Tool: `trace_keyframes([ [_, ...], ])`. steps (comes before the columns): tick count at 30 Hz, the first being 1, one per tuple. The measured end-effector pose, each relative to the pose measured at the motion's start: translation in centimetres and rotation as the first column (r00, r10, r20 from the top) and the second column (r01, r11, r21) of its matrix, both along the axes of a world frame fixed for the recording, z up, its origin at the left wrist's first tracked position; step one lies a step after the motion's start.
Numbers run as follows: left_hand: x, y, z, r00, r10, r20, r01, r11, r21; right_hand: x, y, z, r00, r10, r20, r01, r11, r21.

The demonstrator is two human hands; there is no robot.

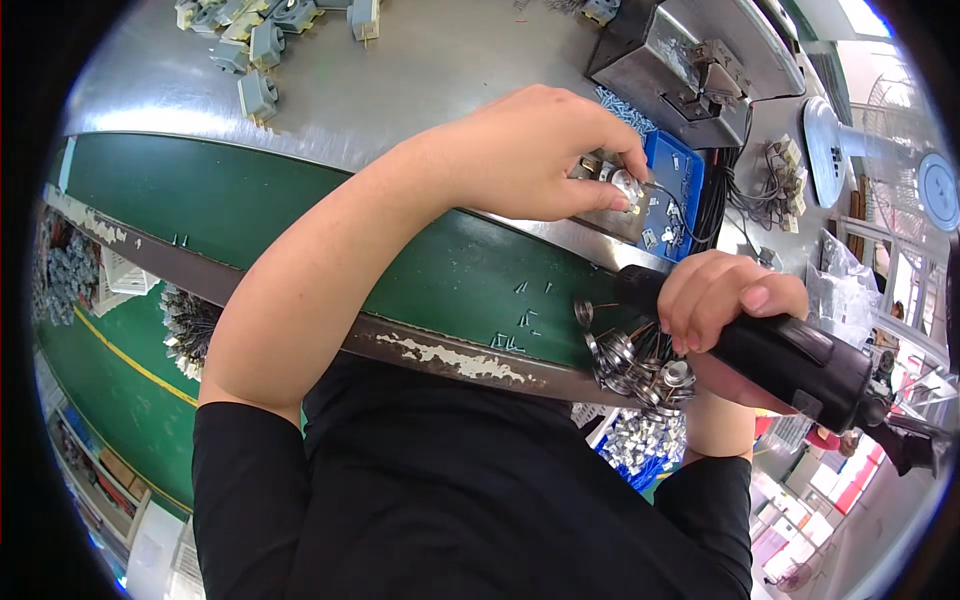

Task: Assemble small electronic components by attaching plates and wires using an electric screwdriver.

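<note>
My left hand (540, 150) reaches across the bench, thumb and forefinger closed on a small round metal part (625, 184). That part sits at a metal fixture plate (612, 222) beside a blue tray (694, 170) of small metal pieces. Loose screws (622, 106) lie just beyond the tray. Lower right, my right hand (735, 300) wraps around a black electric screwdriver (800, 362), whose narrower end points left. Under it, a bunch of round metal parts with wires (640, 365) rests over the bench's near edge. The screwdriver's tip cannot be made out.
A green strip (430, 270) with scattered screws (510, 343) runs along the near edge. Grey and cream plastic parts (262, 85) lie at the far left. A metal housing (670, 75) and black cables (722, 200) stand beyond the tray. A bin of small parts (645, 445) is below the edge.
</note>
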State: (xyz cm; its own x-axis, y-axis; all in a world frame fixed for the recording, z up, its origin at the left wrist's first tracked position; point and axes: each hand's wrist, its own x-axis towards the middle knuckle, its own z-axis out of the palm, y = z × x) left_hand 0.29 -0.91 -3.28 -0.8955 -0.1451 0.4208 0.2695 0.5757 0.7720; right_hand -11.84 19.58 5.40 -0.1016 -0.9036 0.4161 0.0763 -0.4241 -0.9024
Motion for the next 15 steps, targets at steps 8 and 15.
trace_keyframes([
  [8, 0.0, 0.1, 0.2, 1.0, 0.002, 0.01, -0.002, 1.0, 0.005, -0.7, -0.5, -0.5, 0.999, 0.042, -0.026, -0.044, 0.994, -0.104],
  [15, 0.1, 0.0, 0.2, 1.0, 0.003, 0.018, -0.003, 1.0, 0.007, -1.1, -0.8, -0.9, 0.992, 0.09, -0.091, -0.101, 0.986, -0.129],
])
